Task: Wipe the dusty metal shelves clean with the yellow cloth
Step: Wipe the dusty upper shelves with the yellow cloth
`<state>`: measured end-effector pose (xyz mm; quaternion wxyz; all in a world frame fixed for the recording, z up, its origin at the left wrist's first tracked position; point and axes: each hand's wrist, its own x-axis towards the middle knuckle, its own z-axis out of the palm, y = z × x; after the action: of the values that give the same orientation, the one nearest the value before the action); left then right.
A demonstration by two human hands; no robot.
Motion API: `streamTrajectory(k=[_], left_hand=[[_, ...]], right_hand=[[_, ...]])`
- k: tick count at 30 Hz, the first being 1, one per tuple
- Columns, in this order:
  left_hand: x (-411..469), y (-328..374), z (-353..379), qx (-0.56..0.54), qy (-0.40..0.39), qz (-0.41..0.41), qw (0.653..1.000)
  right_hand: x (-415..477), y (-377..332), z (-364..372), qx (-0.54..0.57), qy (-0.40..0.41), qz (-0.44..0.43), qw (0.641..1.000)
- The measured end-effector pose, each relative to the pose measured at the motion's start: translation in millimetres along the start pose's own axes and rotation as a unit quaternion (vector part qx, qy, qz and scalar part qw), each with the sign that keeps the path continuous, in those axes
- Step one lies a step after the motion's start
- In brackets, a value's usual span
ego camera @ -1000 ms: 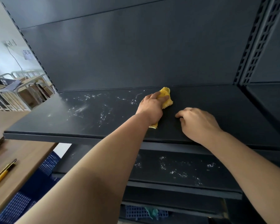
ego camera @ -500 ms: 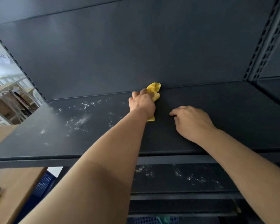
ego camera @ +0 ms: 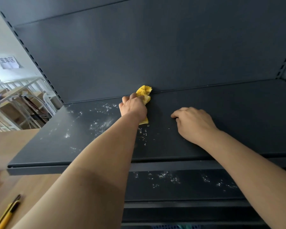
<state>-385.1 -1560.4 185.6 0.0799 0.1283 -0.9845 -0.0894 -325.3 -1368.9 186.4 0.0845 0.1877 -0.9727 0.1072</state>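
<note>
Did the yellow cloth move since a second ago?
Yes. The yellow cloth slid a little farther back; its tip now bunches up against the back panel, gripped by the left hand.

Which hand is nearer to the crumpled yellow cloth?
Left. The left hand grips the crumpled yellow cloth at the back of the dark metal shelf; the right hand rests on the shelf to the cloth's right, apart.
</note>
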Motion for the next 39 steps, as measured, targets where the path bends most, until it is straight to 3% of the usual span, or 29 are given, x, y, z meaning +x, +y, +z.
streamTrajectory(k=[11,15,18,20,21,23,24,26,30,32,39], left_hand=[[-21.9,-49.4,-16.8,0.056,-0.018,-0.058,0.997],[-37.9,-42.4,-27.4,0.044,0.035,-0.005,0.998],[-57.2,-19.7,-32.3,0.053,0.015,0.055,0.997],[-67.5,-2.9,-34.7,-0.015,0.0,0.069,0.997],[-71.6,3.9,-37.5,-0.1,-0.012,0.068,0.993],[-79.7,14.9,-46.6,-0.28,-0.017,0.048,0.959],[-83.1,17.1,-49.2,-0.313,0.008,0.036,0.949],[-90.5,17.9,-48.8,-0.245,0.051,0.019,0.968],[-110.6,20.9,-31.6,-0.126,-0.076,-0.008,0.989],[-117.9,31.9,-28.7,-0.066,-0.084,0.009,0.994],[-140.0,85.0,-18.3,-0.009,-0.092,0.054,0.994]], right_hand=[[-16.6,-21.0,-7.9,-0.004,0.002,0.005,1.0],[-28.7,-11.4,-18.8,-0.01,0.005,0.005,1.0],[-39.1,-3.3,-28.7,-0.009,0.005,0.007,1.0],[-47.1,1.6,-35.2,-0.007,0.003,0.004,1.0],[-51.1,4.0,-37.9,-0.005,0.002,0.001,1.0],[-59.8,9.8,-41.3,-0.001,0.006,-0.005,1.0],[-64.0,13.6,-42.4,0.001,0.008,-0.006,1.0],[-71.9,21.7,-44.5,0.004,0.008,-0.004,1.0],[-86.5,39.0,-44.8,-0.003,-0.008,0.006,1.0],[-92.6,46.8,-42.7,-0.001,-0.015,0.014,1.0],[-108.9,74.5,-42.8,-0.006,-0.004,0.052,0.999]])
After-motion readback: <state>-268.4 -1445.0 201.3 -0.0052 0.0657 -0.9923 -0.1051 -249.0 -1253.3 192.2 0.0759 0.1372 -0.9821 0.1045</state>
